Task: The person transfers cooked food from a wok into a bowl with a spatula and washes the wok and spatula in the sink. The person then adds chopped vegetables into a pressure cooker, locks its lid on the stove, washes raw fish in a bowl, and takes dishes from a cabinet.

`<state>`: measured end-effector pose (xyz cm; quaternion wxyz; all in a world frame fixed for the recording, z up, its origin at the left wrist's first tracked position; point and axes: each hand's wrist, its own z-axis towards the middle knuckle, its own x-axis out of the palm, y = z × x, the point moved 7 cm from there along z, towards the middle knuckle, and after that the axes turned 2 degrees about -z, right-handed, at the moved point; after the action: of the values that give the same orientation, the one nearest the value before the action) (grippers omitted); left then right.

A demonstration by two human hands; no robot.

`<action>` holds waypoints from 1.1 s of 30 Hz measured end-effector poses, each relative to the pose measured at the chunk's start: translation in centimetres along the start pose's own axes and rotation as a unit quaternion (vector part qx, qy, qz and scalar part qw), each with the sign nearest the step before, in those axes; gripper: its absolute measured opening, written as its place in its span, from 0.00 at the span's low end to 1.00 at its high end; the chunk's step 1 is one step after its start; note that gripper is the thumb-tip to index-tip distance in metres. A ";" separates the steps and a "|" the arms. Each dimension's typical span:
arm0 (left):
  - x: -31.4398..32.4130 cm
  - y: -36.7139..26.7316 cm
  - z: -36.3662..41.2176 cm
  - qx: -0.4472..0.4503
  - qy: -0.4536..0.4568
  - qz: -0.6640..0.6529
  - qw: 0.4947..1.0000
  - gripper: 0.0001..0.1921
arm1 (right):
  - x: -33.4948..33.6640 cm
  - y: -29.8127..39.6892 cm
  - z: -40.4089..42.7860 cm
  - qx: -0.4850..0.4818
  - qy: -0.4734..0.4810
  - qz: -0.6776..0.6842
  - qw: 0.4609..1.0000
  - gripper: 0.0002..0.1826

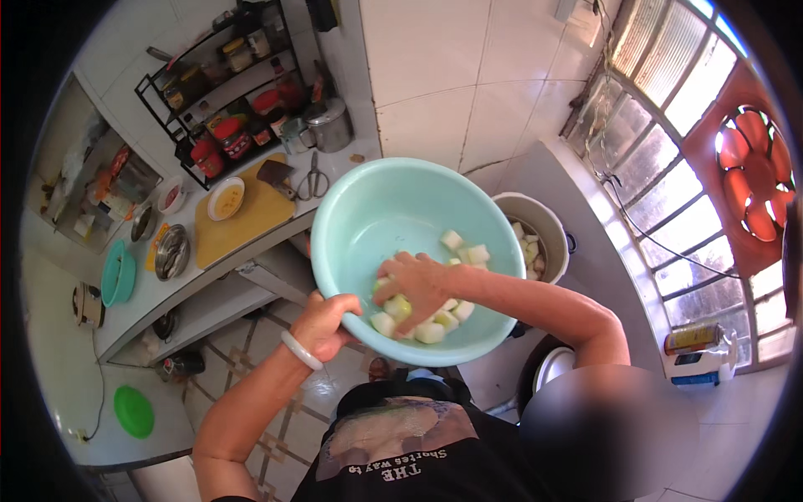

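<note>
My left hand (326, 320) grips the near left rim of a large light-green plastic basin (414, 194), thumb over the edge. Inside the basin, my right hand (417, 292) rests among pale green-white vegetable chunks (430, 332), fingers spread; whether it pinches any is hidden. More chunks lie to the right of that hand. Just beyond the basin's right side stands a deep pot (533, 207) with similar chunks and some brownish pieces in it.
On the left counter are a yellow cutting board (257, 223), a small white bowl (226, 198), scissors (313, 179), a cleaver (276, 176), a steel bowl (172, 252) and a teal basin (118, 273). A jar rack (219, 81) stands behind. A lidded pan (555, 367) is at lower right.
</note>
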<state>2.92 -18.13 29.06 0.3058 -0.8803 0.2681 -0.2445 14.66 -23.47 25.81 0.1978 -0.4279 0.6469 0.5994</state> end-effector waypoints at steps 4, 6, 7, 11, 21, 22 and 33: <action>-1.1 0.4 0.7 0.008 -0.006 -0.019 1.000 0.19 | 1.7 -1.7 -3.5 0.010 0.041 -0.123 0.992 0.34; -0.9 0.2 0.7 0.007 0.000 -0.015 1.000 0.19 | 1.8 -3.9 -5.2 0.049 0.008 -0.142 0.989 0.35; -0.6 0.1 0.8 0.008 0.002 -0.013 1.000 0.19 | 1.9 -4.8 -5.8 0.057 0.007 -0.142 0.988 0.35; -0.1 0.4 1.9 0.001 0.005 0.006 1.000 0.22 | 2.1 -8.6 -7.8 0.142 0.030 -0.214 0.966 0.30; 1.5 -0.8 2.5 -0.005 0.007 0.041 0.999 0.19 | -0.3 -14.4 -10.8 0.172 -0.205 -0.373 0.888 0.20; 1.6 -0.9 2.3 -0.002 0.011 0.049 0.999 0.19 | -1.4 -14.5 -11.2 0.189 -0.233 -0.410 0.861 0.19; 2.1 -1.7 0.7 0.003 0.025 0.060 0.998 0.20 | -5.8 -10.0 -5.3 0.103 -0.240 -0.227 0.938 0.34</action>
<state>5.47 -18.04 30.22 0.3162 -0.8550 0.3275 -0.2483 27.09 -25.82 25.28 0.5209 -0.3843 0.5239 0.5536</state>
